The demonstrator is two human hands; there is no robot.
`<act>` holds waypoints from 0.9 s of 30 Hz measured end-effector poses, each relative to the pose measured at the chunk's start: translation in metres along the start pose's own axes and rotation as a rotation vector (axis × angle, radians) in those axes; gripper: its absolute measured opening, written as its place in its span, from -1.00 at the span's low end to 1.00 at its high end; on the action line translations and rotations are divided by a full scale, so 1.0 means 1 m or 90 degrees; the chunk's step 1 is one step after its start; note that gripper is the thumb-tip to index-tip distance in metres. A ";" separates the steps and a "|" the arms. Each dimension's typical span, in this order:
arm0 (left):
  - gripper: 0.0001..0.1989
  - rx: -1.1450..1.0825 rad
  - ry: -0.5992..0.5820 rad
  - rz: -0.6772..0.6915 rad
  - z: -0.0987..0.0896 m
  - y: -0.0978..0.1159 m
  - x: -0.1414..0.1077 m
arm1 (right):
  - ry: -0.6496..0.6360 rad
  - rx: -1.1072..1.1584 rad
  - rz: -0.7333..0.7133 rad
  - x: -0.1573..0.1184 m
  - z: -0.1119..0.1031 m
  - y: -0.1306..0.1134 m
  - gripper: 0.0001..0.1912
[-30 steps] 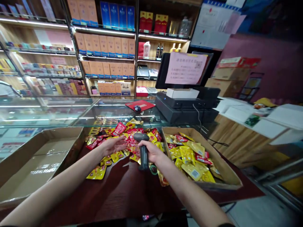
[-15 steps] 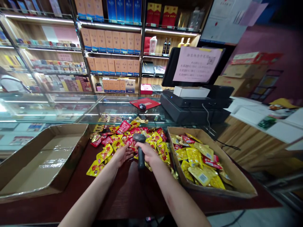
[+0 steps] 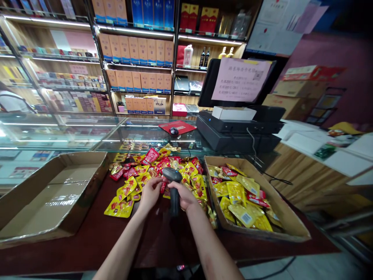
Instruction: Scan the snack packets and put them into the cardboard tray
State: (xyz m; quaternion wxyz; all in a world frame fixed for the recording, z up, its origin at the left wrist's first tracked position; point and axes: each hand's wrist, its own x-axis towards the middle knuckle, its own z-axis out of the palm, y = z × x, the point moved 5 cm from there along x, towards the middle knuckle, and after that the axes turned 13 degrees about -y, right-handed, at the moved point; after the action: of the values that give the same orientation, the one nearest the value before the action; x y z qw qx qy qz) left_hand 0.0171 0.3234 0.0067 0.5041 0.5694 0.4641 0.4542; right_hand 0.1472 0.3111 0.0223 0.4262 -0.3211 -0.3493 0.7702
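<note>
A dark barcode scanner [image 3: 174, 198] stands upright in my right hand [image 3: 185, 197], whose fingers wrap its handle. Just left of the scanner's head, my left hand [image 3: 151, 193] is closed, with thumb and fingertips pinching a small red snack packet [image 3: 163, 187]. The packet is partly hidden by the fingers. Around and behind both hands spreads a loose pile of red and yellow snack packets [image 3: 150, 156] on the dark red tabletop [image 3: 145, 237]. One yellow packet [image 3: 119, 207] lies at the pile's near left edge.
To the right, a shallow cardboard tray [image 3: 291, 231] contains several yellow and red packets. Another cardboard tray [image 3: 32, 210], with only its bottom showing, sits at left. Beyond are a glass counter [image 3: 136, 134], a mouse [image 3: 174, 131] on a red mat, and a monitor [image 3: 208, 83] with paper attached.
My left hand has moved slightly right and its spread fingers have closed on a red packet by the scanner. My right hand keeps its grip on the scanner. The view has shifted slightly.
</note>
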 end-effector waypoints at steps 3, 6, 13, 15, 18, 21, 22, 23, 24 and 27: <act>-0.73 -0.030 0.018 0.018 0.006 0.007 -0.003 | 0.029 0.032 0.005 -0.005 -0.013 -0.001 -0.79; -0.54 -0.128 0.060 -0.006 0.007 0.011 -0.002 | 0.044 0.036 -0.006 -0.008 -0.025 -0.004 -0.77; -0.54 -0.183 -0.120 -0.183 0.018 0.011 0.005 | 0.067 0.035 -0.001 -0.025 -0.030 -0.007 -0.80; -0.53 -0.193 -0.129 -0.180 0.020 0.012 0.004 | 0.062 0.036 0.000 -0.028 -0.027 -0.005 -0.80; -0.53 -0.242 -0.138 -0.167 0.023 0.014 0.002 | 0.038 0.018 -0.022 -0.029 -0.026 -0.005 -0.79; -0.57 -0.195 -0.134 -0.156 0.020 0.019 0.001 | 0.065 -0.026 -0.065 -0.030 -0.029 -0.012 -0.78; -0.59 -0.148 -0.140 -0.145 0.018 0.022 0.001 | 0.085 -0.037 -0.075 -0.031 -0.031 -0.015 -0.77; -0.62 -0.093 -0.154 -0.132 0.016 0.026 0.001 | 0.104 -0.046 -0.085 -0.032 -0.032 -0.019 -0.76; -0.64 -0.038 -0.175 -0.120 0.015 0.029 0.002 | 0.118 -0.053 -0.090 -0.033 -0.033 -0.022 -0.75; -0.66 0.051 -0.214 -0.113 0.012 0.037 0.007 | 0.142 -0.073 -0.088 -0.033 -0.035 -0.029 -0.76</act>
State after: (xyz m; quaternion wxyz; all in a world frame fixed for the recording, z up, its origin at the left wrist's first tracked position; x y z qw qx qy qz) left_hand 0.0321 0.3264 0.0430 0.5898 0.6136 0.4392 0.2877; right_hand 0.2016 0.3024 0.0330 0.4954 -0.4033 -0.3647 0.6774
